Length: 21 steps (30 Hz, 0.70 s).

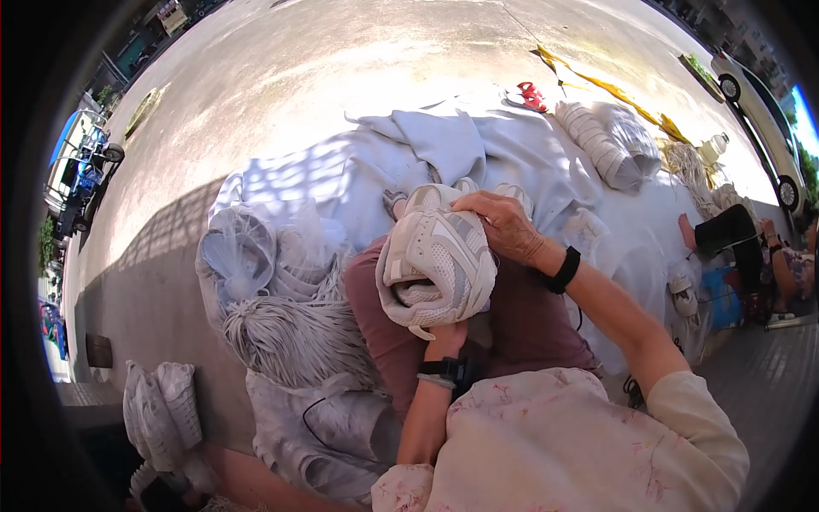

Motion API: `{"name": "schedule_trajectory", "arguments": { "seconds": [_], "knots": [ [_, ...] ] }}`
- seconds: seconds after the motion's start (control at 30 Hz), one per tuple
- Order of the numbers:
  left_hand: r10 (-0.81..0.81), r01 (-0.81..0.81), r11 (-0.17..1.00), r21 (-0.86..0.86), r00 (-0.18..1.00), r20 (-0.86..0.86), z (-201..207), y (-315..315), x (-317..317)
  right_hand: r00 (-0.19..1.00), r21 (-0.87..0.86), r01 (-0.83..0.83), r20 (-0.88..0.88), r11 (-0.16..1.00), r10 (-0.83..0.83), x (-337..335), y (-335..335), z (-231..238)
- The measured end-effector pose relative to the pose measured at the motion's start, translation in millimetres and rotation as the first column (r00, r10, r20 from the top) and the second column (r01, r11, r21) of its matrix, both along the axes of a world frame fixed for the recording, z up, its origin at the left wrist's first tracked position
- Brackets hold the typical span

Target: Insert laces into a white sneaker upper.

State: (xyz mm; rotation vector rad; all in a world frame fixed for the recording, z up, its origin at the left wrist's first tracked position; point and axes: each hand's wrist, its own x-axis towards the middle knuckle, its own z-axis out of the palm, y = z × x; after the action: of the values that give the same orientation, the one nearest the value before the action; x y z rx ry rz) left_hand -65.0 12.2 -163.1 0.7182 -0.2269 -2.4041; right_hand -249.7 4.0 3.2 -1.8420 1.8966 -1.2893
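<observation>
1. White-and-grey mesh shoe (467, 266), held above the seated person's lap, opening toward the body. Left hand (447, 338) under its near end; the fingers are hidden, so their grip cannot be told.
2. Right hand (503, 226), fingers bent and closed on the shoe's far right side.
3. Bundle of grey-white strips (294, 341), at the near left corner of the sheet.
4. White sheet (533, 162), creased, barred with shadow toward its left edge; pale rolls (601, 141) near its far right corner.
5. Yellow strap (614, 90), beyond the far edge, on sunlit paved ground (341, 77).
6. White car (759, 119), parked at far right.
</observation>
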Motion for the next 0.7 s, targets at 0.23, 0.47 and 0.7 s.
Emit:
{"name": "schedule_trajectory", "arguments": {
  "seconds": [0.23, 0.47, 0.7],
  "knots": [
    [-0.143, 0.160, 0.986, -0.054, 0.961, 0.238, -14, -9, 4, 0.990, 0.128, 0.119, 0.054, 0.985, -0.127, -19, 15, -22],
    [-0.206, 0.224, 0.974, -0.020, 0.924, 0.323, -9, -13, 7, 0.989, 0.348, 0.082, 0.084, 0.934, -0.118, -37, 24, -18],
    [-0.198, 0.185, 0.980, 0.071, 0.881, 0.429, -1, -14, 2, 0.988, 0.059, 0.153, -0.025, 0.987, -0.151, 10, 26, 73]
  ]
}}
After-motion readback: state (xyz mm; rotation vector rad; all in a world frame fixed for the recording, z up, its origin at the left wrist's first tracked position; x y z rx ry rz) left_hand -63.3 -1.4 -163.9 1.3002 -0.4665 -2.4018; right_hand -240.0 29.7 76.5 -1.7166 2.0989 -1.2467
